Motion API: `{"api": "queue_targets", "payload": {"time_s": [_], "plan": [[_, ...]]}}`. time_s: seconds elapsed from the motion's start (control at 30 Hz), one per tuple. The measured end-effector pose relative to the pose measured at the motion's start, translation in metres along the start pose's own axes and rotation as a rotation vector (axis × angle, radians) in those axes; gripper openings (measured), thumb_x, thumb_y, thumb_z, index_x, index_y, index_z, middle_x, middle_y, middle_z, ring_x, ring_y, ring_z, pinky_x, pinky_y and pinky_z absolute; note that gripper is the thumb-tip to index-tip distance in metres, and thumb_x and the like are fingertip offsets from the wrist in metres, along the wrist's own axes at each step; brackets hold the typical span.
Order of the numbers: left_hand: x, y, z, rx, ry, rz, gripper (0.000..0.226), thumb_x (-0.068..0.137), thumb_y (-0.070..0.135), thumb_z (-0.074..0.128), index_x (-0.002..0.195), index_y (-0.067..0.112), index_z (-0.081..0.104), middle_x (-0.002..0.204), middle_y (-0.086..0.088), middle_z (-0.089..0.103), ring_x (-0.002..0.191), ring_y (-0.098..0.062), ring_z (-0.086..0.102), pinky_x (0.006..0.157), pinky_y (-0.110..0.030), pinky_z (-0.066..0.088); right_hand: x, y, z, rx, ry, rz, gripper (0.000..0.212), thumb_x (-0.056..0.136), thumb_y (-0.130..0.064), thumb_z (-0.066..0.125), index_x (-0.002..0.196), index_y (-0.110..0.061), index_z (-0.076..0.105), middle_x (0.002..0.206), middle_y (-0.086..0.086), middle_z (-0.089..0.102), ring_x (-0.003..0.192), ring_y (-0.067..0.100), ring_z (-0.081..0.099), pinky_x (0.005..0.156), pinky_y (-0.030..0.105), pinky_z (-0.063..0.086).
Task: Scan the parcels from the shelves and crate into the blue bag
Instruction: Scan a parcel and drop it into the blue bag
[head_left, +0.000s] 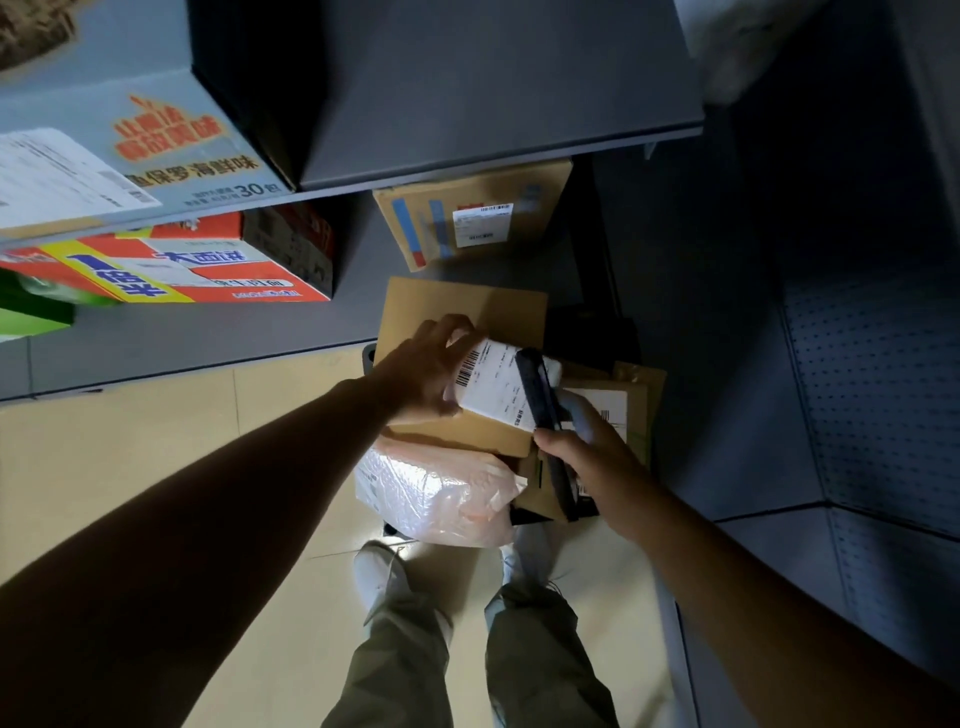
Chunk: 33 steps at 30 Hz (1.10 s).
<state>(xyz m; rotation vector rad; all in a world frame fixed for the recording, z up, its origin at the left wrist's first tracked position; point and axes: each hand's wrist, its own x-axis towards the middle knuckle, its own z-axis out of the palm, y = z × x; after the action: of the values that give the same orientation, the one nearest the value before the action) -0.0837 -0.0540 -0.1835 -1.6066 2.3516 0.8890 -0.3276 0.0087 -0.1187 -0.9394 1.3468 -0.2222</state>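
My left hand (428, 371) grips the left edge of a flat brown cardboard parcel (457, 312) with a white barcode label (493, 382). My right hand (587, 441) holds a dark handheld scanner (537, 389), its top end over the label. Beneath them lie a pink-white bubble-wrap parcel (441, 491) and further brown boxes (631, 395), piled in what looks like a dark crate (592, 332), mostly hidden. A blue bag is not in view.
Grey shelves stand left and ahead. A taped cardboard box (472, 213) sits on the low shelf, red-and-yellow noodle cartons (171, 265) to its left, a pale blue carton (130, 130) above. A perforated grey panel (872, 395) is on the right. My legs and shoes stand on beige tiles.
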Motion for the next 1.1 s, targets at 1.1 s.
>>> {"api": "queue_targets", "payload": {"time_s": [1.1], "plan": [[-0.12,-0.007,-0.067,0.032,0.057,-0.077,0.116,0.066,0.051,0.085,0.156,0.03,0.015,0.16,-0.002,0.032,0.143,-0.032,0.037,0.113,-0.064,0.036,-0.037,-0.054,0.032,-1.156,0.244,-0.414,0.088,0.069,-0.053,0.074,0.141,-0.023,0.033,0.131,0.003,0.043,0.118,0.026,0.049,0.088,0.045,0.049]]}}
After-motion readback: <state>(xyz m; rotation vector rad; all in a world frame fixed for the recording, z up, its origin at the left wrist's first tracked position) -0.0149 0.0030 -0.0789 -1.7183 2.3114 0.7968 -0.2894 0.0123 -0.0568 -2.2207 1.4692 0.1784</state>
